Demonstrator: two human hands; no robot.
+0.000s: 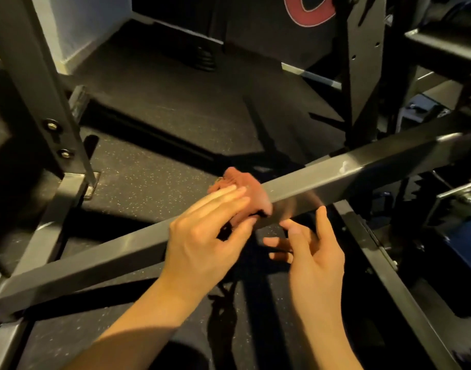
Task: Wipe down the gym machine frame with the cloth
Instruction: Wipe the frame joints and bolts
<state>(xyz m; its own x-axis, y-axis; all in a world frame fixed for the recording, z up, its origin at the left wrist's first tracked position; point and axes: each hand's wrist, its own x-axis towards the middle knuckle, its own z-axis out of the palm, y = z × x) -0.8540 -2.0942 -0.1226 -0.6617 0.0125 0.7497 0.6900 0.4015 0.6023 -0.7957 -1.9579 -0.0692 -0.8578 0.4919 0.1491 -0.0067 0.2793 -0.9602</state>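
The reddish cloth is bunched over the top edge of the diagonal square bar of the machine frame, about midway along it, in the near centre of the scene. Your left hand holds it there: the fingers lie nearly straight across the cloth's near side and the thumb closes in from below, so the cloth is pinched between them against the bar. Motion blur hides how tightly.

Your right hand is just right of the left, below the bar, palm turned inward, fingers spread and loosely bent, with nothing in it. Its forefinger reaches up to the bar's lower edge; you cannot tell whether it touches.

There is one cloth, and two hands are at this one bar. The bar runs from near left up to far right and carries a small pale mark right of the cloth. A slanted frame post stands at far left with two bolts, one above the other. A second frame rail runs from under the bar to the near right. Speckled black rubber flooring lies beneath it all. At the far top is a black panel with part of a red letter.
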